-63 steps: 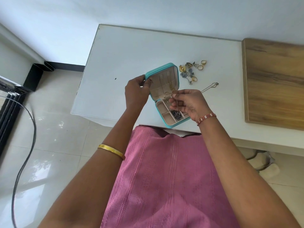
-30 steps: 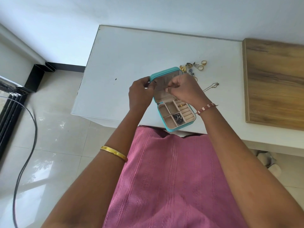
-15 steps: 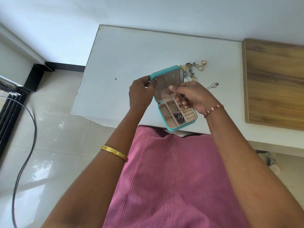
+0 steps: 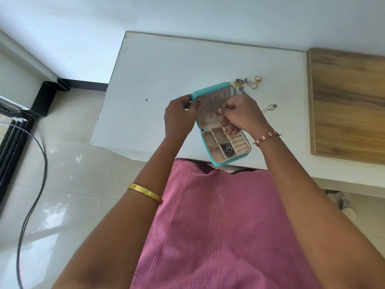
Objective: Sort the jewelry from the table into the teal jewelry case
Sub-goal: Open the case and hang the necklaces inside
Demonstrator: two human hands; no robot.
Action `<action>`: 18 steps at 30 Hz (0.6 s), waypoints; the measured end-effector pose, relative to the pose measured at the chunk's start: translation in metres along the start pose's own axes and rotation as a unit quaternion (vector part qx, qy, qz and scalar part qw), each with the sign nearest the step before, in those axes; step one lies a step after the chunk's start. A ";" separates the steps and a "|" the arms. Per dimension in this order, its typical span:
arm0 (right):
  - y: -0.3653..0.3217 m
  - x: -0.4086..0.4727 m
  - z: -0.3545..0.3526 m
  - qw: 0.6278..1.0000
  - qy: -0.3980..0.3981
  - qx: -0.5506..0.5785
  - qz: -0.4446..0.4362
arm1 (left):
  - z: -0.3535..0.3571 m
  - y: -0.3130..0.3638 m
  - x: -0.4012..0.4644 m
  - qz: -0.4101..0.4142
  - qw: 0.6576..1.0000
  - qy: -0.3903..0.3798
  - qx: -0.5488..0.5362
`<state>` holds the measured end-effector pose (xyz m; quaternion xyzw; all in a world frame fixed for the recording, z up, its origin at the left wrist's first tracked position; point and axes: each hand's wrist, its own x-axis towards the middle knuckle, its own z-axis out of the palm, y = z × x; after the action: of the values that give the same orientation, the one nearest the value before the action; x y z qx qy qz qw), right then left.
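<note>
The teal jewelry case (image 4: 210, 93) stands open near the front edge of the white table (image 4: 162, 65), its beige lid raised. My left hand (image 4: 180, 119) grips the lid's left edge. My right hand (image 4: 241, 116) pinches a thin gold necklace (image 4: 228, 132) in front of the lid, its pendant hanging over the tray compartments. A dark beaded piece (image 4: 228, 149) lies in one lower compartment. Loose gold rings and earrings (image 4: 249, 83) lie behind the case, and a thin chain (image 4: 269, 107) lies to the right of my right hand.
A wooden board (image 4: 345, 105) covers the table's right side. Pink fabric (image 4: 218, 226) lies over my lap below the table edge. A black cable (image 4: 35, 184) runs across the tiled floor at the left.
My right hand rose to the lid, dropped toward the tray, and is now back up at the lid with the necklace. My left hand has kept its hold on the lid.
</note>
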<state>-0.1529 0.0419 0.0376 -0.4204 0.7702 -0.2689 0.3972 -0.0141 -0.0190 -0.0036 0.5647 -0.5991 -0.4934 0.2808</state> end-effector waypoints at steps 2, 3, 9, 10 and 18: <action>0.001 -0.002 0.001 0.986 0.051 -0.144 -0.063 | 0.000 0.000 -0.001 0.000 1.000 -0.002 0.000; 0.001 -0.003 0.001 0.975 0.074 -0.193 -0.083 | 0.001 0.000 -0.002 -0.001 1.000 -0.002 0.000; -0.001 -0.007 0.003 0.942 0.088 -0.257 -0.197 | 0.000 0.003 -0.005 0.003 1.000 0.001 -0.001; -0.002 -0.008 0.003 0.944 0.085 -0.245 -0.206 | -0.001 0.004 -0.005 0.003 1.000 0.002 -0.002; -0.001 -0.007 0.000 0.984 0.096 -0.066 -0.134 | -0.002 0.010 -0.007 -0.003 1.000 0.008 -0.009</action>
<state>-0.1502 0.0474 0.0406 -0.5172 0.7577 -0.3072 0.2529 -0.0155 -0.0145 0.0079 0.5679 -0.5906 -0.4949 0.2895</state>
